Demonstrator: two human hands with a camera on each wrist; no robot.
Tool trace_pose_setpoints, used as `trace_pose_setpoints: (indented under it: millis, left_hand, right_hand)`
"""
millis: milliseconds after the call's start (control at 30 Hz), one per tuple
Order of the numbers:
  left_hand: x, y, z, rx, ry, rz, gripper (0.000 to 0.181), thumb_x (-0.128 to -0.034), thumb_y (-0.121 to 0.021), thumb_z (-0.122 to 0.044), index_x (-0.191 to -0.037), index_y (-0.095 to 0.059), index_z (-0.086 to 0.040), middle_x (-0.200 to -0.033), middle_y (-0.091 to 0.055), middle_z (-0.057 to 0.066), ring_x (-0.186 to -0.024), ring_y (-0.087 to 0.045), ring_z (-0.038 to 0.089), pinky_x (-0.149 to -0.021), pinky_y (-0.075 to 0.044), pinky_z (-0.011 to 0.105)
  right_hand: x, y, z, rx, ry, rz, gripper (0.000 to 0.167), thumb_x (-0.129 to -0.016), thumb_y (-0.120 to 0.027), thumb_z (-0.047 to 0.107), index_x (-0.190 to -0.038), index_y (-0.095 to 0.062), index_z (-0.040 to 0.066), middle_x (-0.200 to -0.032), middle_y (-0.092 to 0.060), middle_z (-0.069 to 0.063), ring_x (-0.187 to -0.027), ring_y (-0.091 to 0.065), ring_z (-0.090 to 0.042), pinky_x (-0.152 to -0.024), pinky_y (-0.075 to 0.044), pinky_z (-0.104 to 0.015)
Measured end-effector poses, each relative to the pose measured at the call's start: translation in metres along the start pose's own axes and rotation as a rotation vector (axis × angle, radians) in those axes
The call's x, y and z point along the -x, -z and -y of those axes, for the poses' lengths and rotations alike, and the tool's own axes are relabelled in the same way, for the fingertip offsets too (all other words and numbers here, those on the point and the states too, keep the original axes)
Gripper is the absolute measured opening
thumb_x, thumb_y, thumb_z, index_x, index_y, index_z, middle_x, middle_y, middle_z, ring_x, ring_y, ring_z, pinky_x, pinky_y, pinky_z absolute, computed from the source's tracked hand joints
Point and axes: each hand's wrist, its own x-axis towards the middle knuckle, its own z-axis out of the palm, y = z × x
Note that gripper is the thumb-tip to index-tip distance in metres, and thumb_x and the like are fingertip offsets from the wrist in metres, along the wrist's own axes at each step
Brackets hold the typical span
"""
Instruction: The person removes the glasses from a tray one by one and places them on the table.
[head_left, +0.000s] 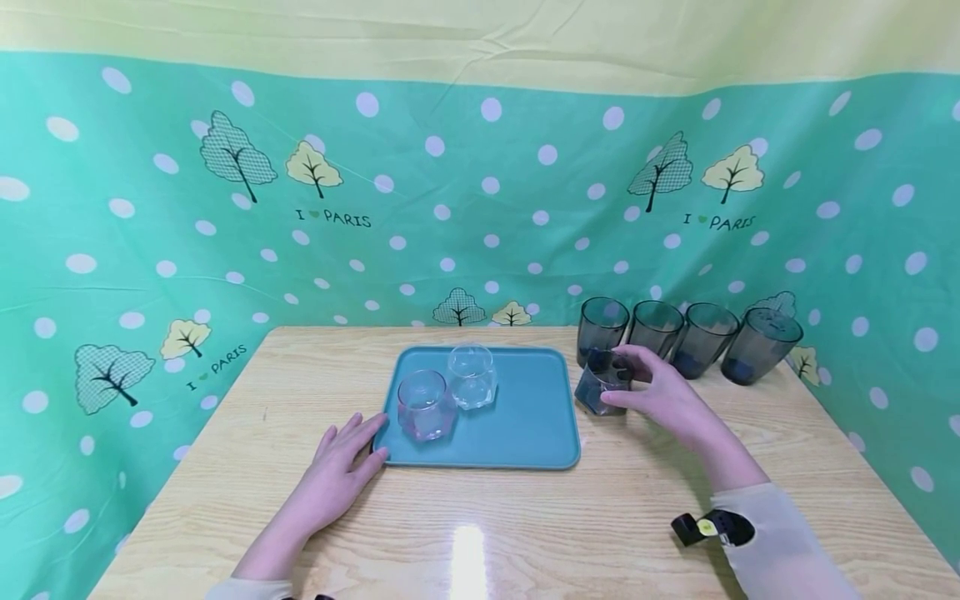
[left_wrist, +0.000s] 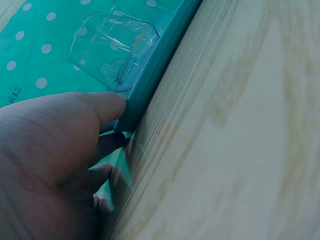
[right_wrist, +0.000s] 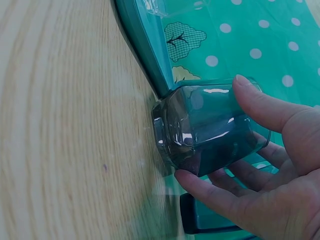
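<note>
- While the right hand grips it, the dark cup is at three o'clock beside the blue tray!
- Left hand, fingers loosely extended, touches it at eight.
- Aboard, pink cup at nine, clear cup near twelve!

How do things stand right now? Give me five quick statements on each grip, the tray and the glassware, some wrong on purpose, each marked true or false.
1. The right-hand grip holds a dark faceted tumbler. True.
2. The left-hand grip touches the blue tray. True.
3. Three tumblers stand on the blue tray. False: two do, a pink-tinted tumbler and a clear tumbler.
4. The clear tumbler stands farther back than the pink-tinted tumbler. True.
5. The row of tall glasses is left of the tray. False: the four tall dark glasses stand to its right, toward the back.
</note>
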Motion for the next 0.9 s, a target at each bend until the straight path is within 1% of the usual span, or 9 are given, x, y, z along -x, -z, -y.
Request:
trace_pose_setpoints:
  millis: [300, 533, 700, 900]
  left_hand:
    - [-0.002, -0.0011, 0.0016, 0.0, 0.012, 0.014, 0.055, -0.1136, -0.066, -0.023, -0.162, -0.053, 0.0, -0.163, -0.055, 0.021, -0.161, -0.031, 0.05, -0.131, -0.007, 0.073]
    - [-0.0019, -0.0016, 0.0025, 0.003, 0.008, 0.01, 0.054, -0.1135, -0.066, -0.023, -0.161, -0.054, 0.0, -0.163, -0.055, 0.021, -0.161, -0.031, 0.051, -0.131, -0.007, 0.073]
    - [-0.0017, -0.0014, 0.0021, 0.002, 0.006, 0.011, 0.054, -0.1137, -0.066, -0.023, -0.161, -0.054, -0.001, -0.163, -0.055, 0.021, -0.161, -0.031, 0.051, -0.131, -0.007, 0.073]
    - [-0.0016, -0.0012, 0.0019, 0.004, 0.005, 0.012, 0.054, -0.1141, -0.065, -0.024, -0.162, -0.053, -0.001, -0.163, -0.054, 0.021, -0.161, -0.031, 0.05, -0.131, -0.007, 0.073]
  right_hand:
    - [0.0006, 0.002, -0.0011, -0.002, 0.011, 0.017, 0.088, -0.098, -0.089, 0.029, -0.168, -0.039, 0.011, -0.169, -0.041, -0.024, -0.154, -0.039, -0.051, -0.118, -0.042, -0.07]
    - [-0.0006, 0.002, -0.003, -0.006, 0.015, 0.02, 0.087, -0.098, -0.089, 0.027, -0.167, -0.04, 0.01, -0.169, -0.041, -0.024, -0.153, -0.04, -0.051, -0.119, -0.041, -0.069]
    - [-0.0004, 0.003, -0.0031, -0.015, 0.013, 0.027, 0.089, -0.097, -0.09, 0.029, -0.168, -0.039, 0.01, -0.169, -0.041, -0.025, -0.153, -0.039, -0.051, -0.118, -0.043, -0.068]
    - [0.0003, 0.0045, -0.0021, -0.023, 0.017, 0.045, 0.092, -0.096, -0.091, 0.03, -0.169, -0.037, 0.01, -0.171, -0.036, -0.028, -0.155, -0.036, -0.053, -0.117, -0.042, -0.07]
